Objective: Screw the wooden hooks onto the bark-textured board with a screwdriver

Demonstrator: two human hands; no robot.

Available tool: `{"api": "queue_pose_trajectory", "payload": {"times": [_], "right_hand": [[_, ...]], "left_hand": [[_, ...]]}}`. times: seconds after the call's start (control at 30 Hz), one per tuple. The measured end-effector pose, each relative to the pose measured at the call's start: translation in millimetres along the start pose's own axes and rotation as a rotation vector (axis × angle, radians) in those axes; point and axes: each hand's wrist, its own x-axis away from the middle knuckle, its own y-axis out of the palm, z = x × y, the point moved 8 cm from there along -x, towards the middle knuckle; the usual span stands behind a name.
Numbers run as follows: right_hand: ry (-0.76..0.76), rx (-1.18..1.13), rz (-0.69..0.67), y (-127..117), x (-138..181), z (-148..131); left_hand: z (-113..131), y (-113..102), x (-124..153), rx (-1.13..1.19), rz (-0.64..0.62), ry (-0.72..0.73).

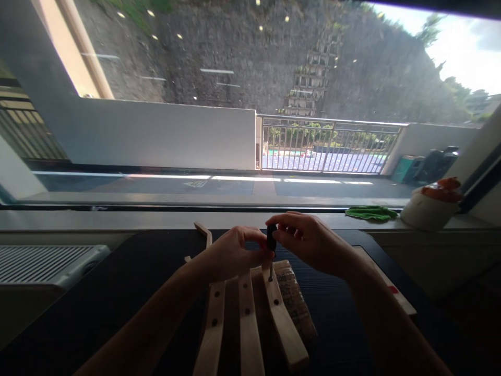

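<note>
A screwdriver (271,237) with a black handle stands upright, its tip at a screw in the upper hole of the right-hand wooden slat (285,329). My right hand (307,243) grips the top of the handle between thumb and fingers. My left hand (237,250) pinches around the lower part of the handle and shaft. Two more wooden slats, one in the middle (249,329) and one on the left (211,334), lie alongside, each with two dark holes. Under the slats is a brown block (297,297) with a rough, printed-looking surface.
Behind my left hand lies an angled wooden piece (203,230) on the black table (129,277). A flat board (385,279) with a red mark rests at the right. On the sill are a green cloth (371,212) and a white pot (428,209). A radiator (55,263) stands at the left.
</note>
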Motion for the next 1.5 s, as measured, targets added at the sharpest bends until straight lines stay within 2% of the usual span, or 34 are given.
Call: {"api": "queue_pose_trajectory", "payload": {"times": [0.7,0.93,1.07,1.33,1.5], "right_hand": [[0.035,0.023,-0.009,-2.7,1.3,-0.9],[0.057,0.022,-0.003,-0.3,1.7,0.0],[0.005,0.007,0.009,-4.1,2.6,-5.5],[-0.088,0.003,0.003,-0.5,0.9,-10.6],[-0.067,-0.018,0.033,-2.8,2.0,-6.8]], "left_hand": [[1.2,7.2,1.6,-0.04,0.066,-0.026],[8.8,6.9,0.6,-0.02,0.031,0.041],[7.6,6.6,0.5,-0.007,-0.005,0.032],[10.0,7.7,1.3,-0.01,0.006,0.058],[9.7,8.9,0.5,-0.031,0.016,0.068]]}}
